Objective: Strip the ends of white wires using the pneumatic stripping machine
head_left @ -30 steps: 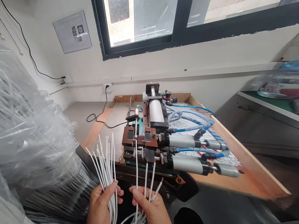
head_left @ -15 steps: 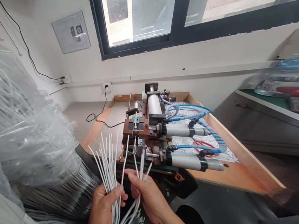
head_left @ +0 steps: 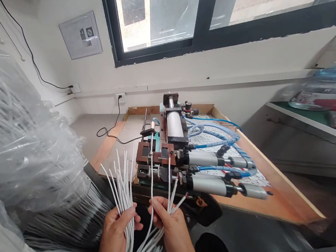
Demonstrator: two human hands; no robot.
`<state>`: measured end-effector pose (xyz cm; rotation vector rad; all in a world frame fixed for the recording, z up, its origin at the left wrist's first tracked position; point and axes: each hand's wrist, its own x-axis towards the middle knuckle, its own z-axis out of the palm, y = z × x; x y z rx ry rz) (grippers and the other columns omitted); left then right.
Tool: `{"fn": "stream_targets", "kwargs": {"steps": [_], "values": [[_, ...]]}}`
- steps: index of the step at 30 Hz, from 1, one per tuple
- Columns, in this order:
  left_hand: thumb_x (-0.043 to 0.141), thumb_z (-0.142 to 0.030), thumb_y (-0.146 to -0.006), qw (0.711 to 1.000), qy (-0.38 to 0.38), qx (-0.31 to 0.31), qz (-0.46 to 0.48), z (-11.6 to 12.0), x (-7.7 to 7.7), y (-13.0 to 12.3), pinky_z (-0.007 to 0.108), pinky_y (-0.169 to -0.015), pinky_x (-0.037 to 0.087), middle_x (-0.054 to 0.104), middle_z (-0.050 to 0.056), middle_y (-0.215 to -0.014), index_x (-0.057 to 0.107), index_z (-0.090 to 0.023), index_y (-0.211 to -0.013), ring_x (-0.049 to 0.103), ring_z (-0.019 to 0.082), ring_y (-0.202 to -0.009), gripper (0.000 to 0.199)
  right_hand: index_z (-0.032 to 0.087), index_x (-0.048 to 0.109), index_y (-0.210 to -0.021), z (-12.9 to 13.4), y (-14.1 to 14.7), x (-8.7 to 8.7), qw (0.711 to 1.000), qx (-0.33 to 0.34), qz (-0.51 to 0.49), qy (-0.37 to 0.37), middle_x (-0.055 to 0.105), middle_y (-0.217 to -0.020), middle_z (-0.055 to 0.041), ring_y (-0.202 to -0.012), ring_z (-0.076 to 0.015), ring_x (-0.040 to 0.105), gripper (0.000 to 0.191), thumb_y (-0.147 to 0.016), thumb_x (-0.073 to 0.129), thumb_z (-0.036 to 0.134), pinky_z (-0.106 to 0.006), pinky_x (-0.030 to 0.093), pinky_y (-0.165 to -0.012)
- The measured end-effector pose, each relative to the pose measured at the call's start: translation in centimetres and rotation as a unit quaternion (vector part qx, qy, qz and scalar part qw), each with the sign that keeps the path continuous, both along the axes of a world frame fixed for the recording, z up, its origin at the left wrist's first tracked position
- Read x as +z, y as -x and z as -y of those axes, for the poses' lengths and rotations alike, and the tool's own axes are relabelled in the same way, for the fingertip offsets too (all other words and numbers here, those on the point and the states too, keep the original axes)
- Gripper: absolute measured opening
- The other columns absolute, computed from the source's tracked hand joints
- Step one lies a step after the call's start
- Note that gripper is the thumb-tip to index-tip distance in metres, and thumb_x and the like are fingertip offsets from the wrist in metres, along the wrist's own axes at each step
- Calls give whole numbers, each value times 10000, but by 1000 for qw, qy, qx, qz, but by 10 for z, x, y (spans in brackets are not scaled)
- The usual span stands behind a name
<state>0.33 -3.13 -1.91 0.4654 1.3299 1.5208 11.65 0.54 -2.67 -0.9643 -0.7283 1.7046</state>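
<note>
My left hand (head_left: 118, 230) is closed around a fanned bundle of white cables (head_left: 124, 185), their cut ends pointing up. My right hand (head_left: 171, 226) pinches a single white cable (head_left: 152, 182) between thumb and fingers. That cable's tip reaches up to the jaws (head_left: 153, 152) of a pneumatic machine; whether it touches them I cannot tell. Several other white cables (head_left: 173, 196), some with red showing at the tips, are also held in my right hand. Below both hands the cables run down together.
Silver air cylinders (head_left: 206, 184) with blue hoses (head_left: 223, 137) extend right of the jaws. A wooden-edged tray (head_left: 283, 188) surrounds the machine. Plastic-wrapped cable bundles (head_left: 34, 160) crowd the left side. A shelf (head_left: 308, 121) with a plastic jug (head_left: 316, 91) stands right.
My right hand has shifted right and now pinches the single cable, whose tip has moved right to the jaws. The machine's right jaw has slid right, widening the gap. My left hand stays nearly still.
</note>
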Motion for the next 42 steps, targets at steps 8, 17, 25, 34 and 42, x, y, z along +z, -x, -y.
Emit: {"fn": "stream_targets", "kwargs": {"steps": [8,17,25,34,42], "values": [[703,-201,-560,1000,-10,14,3,-4,0,-1,254,-449,464,598,2,-564,620,-137,-657,569,142,-529,142,138,643,-719,-9,-1,5,999,31,-12,31,490,-479,36,-427,-79,356,249,-627,654,369,-201,251,-429],[675,-147,-604,996,-72,-2,54,-15,4,-8,266,-668,450,633,15,-638,653,-138,-690,576,136,-644,90,161,677,-575,-2,4,13,989,92,31,-115,567,-531,7,-564,-141,467,184,-585,692,345,-250,361,-582],[673,-176,-601,996,-48,25,68,-30,14,-9,257,-586,450,627,2,-567,632,-142,-646,566,123,-558,69,148,659,-661,-17,2,-1,999,-33,6,-27,584,-565,-2,-523,-118,445,197,-643,661,345,-239,340,-543],[623,-205,-661,997,-81,-9,11,-38,18,-12,237,-551,409,573,-17,-507,590,-145,-601,505,100,-497,91,126,633,-565,-31,9,10,993,-56,-84,61,534,-517,16,-493,-91,407,180,-561,714,286,-207,303,-481],[646,-200,-646,999,-51,-12,12,-35,14,-13,223,-508,400,571,-30,-488,589,-147,-638,496,87,-464,78,113,643,-623,-30,9,10,990,-22,-112,82,520,-537,18,-483,-79,413,212,-577,707,310,-201,343,-477]]}}
